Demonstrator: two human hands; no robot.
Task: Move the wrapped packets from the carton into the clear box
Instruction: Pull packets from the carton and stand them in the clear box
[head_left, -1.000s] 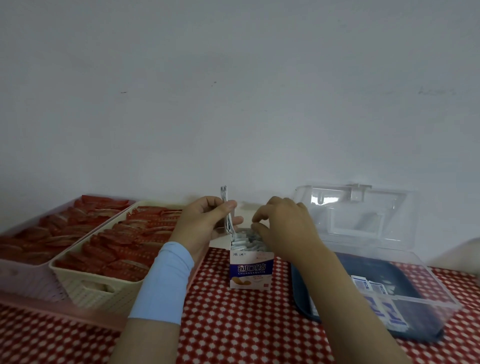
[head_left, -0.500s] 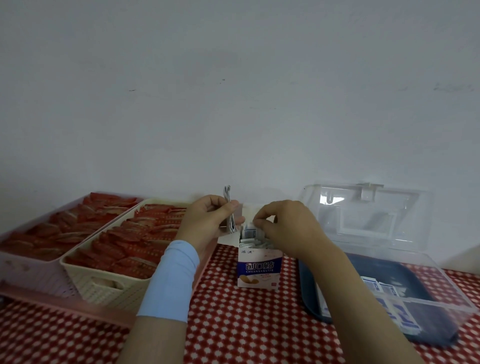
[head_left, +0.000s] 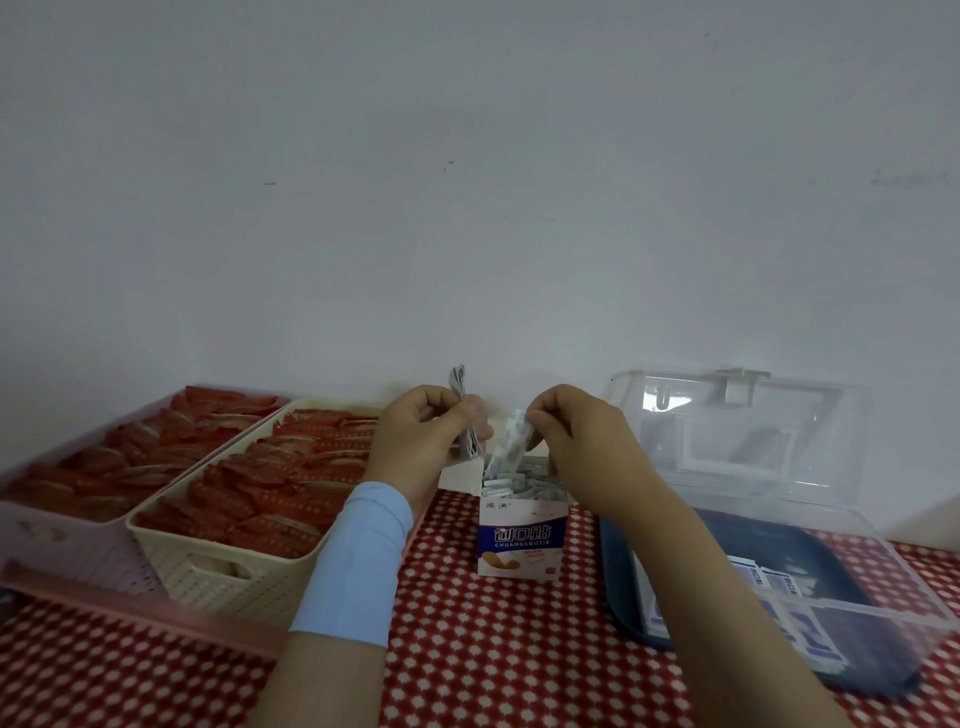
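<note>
Mid-table, toward the far edge: carton (head_left: 519, 540) upright on the checked table (head_left: 467, 654), top flaps open, packed with wrapped packets (head_left: 506, 480).

- Right hand (head_left: 576, 441): fingertips pinched on a drawn packet (head_left: 511, 441), partly out of the carton mouth.
- Left hand (head_left: 415, 439): fingers curled round a thin bundle (head_left: 460, 395) of packets, held upright just left of the carton.
- Clear box (head_left: 883, 566) at the table's right end, lid (head_left: 753, 415) tipped back, loose packets (head_left: 769, 582) on its floor.

Risks, as I judge them:
- Neither hand steadies the carton. It looks light, so a tight pull may lift or tip it.
- Neighbours may ride up with the drawn packet and spill onto the cloth.
- The bundle is thin and slick-looking; adding more could fan it out of the grip.

Counts:
- Carton: one.
- Clear box: one.
- Hands: two.
- Baskets of red sachets at the left end: two, pink basket (head_left: 52, 540) and cream basket (head_left: 218, 571).
- Packets in the carton: many, uncountable.
- Bundle: edge-on, cannot tell.
- Packets in the box: several.
</note>
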